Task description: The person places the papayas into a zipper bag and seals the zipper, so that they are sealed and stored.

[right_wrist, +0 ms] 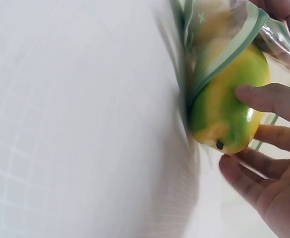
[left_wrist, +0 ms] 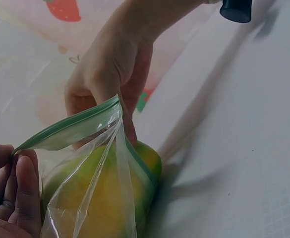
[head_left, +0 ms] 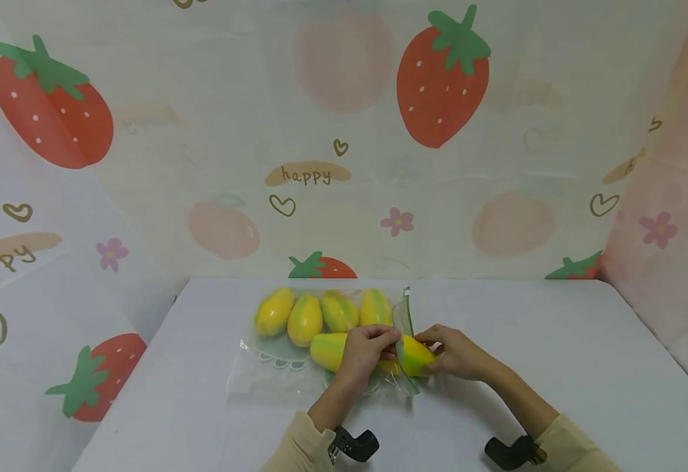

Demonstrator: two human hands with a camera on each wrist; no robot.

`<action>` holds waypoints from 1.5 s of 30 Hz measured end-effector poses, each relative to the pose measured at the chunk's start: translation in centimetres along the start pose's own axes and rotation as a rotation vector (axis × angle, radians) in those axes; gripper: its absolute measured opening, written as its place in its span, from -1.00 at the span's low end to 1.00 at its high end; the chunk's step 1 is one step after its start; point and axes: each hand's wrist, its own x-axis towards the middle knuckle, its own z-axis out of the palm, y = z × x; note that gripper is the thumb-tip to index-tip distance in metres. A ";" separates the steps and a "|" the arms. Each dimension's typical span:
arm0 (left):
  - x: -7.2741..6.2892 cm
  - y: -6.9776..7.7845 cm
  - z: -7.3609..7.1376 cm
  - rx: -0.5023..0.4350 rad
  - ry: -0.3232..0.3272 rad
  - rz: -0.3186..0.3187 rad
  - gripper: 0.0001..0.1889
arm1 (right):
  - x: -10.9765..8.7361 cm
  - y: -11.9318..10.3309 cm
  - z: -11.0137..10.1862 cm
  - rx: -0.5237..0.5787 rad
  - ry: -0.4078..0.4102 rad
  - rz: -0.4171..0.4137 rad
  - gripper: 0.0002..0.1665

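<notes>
A clear zip bag [head_left: 255, 387] with a green-edged mouth lies on the table. Several yellow-and-green papayas are inside, four of them in a back row, such as the leftmost papaya [head_left: 274, 312]. One more papaya [right_wrist: 229, 106] sits partly in the bag's mouth, its dark-tipped end sticking out to the right. My left hand [head_left: 363, 354] pinches the green zip edge [left_wrist: 68, 126] between thumb and fingers. My right hand [head_left: 456, 353] holds the protruding end of that papaya, thumb on one side and fingers on the other. Part of the front papayas is hidden behind my left hand.
The white table [head_left: 556, 341] extends to both sides of the bag. Behind it hangs a cloth printed with strawberries [head_left: 444, 85]. A black wrist camera [head_left: 358, 446] is on the left wrist, and another black camera [head_left: 509, 452] is on the right.
</notes>
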 end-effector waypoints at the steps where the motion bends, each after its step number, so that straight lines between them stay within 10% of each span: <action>1: 0.0 0.0 0.0 0.004 0.001 -0.001 -0.73 | 0.0 0.0 0.0 0.003 -0.006 0.002 -0.35; 45: -0.4 1.2 0.1 0.012 0.000 0.007 -0.71 | 0.8 0.1 3.0 0.394 0.159 0.117 -0.51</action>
